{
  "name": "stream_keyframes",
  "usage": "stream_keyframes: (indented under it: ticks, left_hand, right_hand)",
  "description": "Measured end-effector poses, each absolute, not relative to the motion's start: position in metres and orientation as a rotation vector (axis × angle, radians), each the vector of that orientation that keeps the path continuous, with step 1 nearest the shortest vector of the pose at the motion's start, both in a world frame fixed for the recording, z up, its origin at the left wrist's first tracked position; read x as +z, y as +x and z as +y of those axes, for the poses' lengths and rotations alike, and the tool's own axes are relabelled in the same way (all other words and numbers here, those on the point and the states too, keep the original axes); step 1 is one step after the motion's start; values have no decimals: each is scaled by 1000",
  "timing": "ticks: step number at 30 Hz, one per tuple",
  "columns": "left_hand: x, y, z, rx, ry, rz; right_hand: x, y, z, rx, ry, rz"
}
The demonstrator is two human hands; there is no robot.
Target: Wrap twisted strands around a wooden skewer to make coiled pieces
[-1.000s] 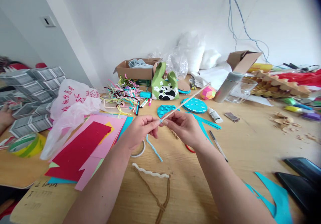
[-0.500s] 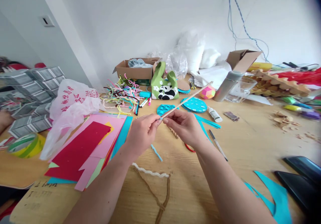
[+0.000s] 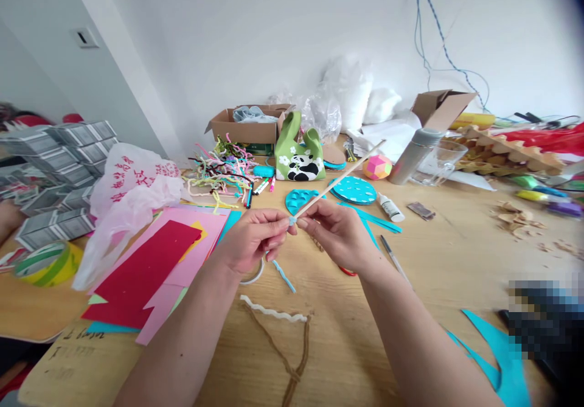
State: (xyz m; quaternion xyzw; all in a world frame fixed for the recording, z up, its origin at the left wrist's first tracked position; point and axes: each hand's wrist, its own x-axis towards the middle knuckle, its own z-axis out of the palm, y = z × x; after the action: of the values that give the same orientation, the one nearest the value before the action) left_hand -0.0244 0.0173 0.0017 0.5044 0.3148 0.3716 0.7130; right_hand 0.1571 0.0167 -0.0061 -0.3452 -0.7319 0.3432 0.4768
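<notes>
A thin pale stick [image 3: 347, 174] slants up to the right from between my hands, above the table. My right hand [image 3: 340, 230] pinches it close to its lower end. At that end is a small light-blue piece [image 3: 292, 219], pinched between the thumb and finger of my left hand [image 3: 255, 236]; whether it is wound round the stick I cannot tell. Below lie a light-blue fuzzy strip [image 3: 285, 277] and part of a white ring [image 3: 256, 275]. Nearer me, a white wavy strip [image 3: 272, 311] joins brown cords [image 3: 305, 346] in a triangle on the table.
Coloured paper sheets [image 3: 141, 267] lie left, beside a plastic bag [image 3: 137, 182]. Behind are fuzzy strips [image 3: 223, 173], a green panda bag [image 3: 298, 157] and blue discs [image 3: 353, 190]. A glue bottle [image 3: 390, 207], a pen [image 3: 396, 258] and a grey flask [image 3: 415, 156] are right.
My left hand has turned and its lower fingers have loosened, showing more of the light-blue piece. The stick's far tip has shifted slightly up and left. A white ring now shows below my left hand.
</notes>
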Motion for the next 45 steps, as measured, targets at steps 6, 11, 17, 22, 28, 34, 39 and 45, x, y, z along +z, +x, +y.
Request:
stream_keyframes:
  ticks: [6, 11, 17, 22, 28, 34, 39, 45]
  left_hand:
    - [-3, -28, 21, 711, 971, 617]
    - [-4, -23, 20, 819, 1090, 690]
    - [-7, -12, 19, 1078, 1481, 982]
    - [-16, -9, 16, 1317, 1957, 1222]
    - [-14, -7, 12, 1269, 2357, 1373]
    - [-10, -11, 13, 1083, 1969, 1163]
    - [-4, -18, 15, 982, 1620, 932]
    - [1, -22, 16, 855, 1286, 785]
  right_hand:
    - [-2, 157, 15, 915, -851, -1747]
    - [-3, 158, 17, 913, -893, -1737]
    - [-9, 157, 22, 845, -1007, -1695]
    - [-9, 154, 23, 838, -1052, -1708]
    - [-9, 153, 23, 775, -1058, -1718]
    - [-5, 155, 20, 712, -1024, -1801]
    - [0, 157, 16, 744, -979, -1829]
    - [1, 161, 14, 817, -935, -1840]
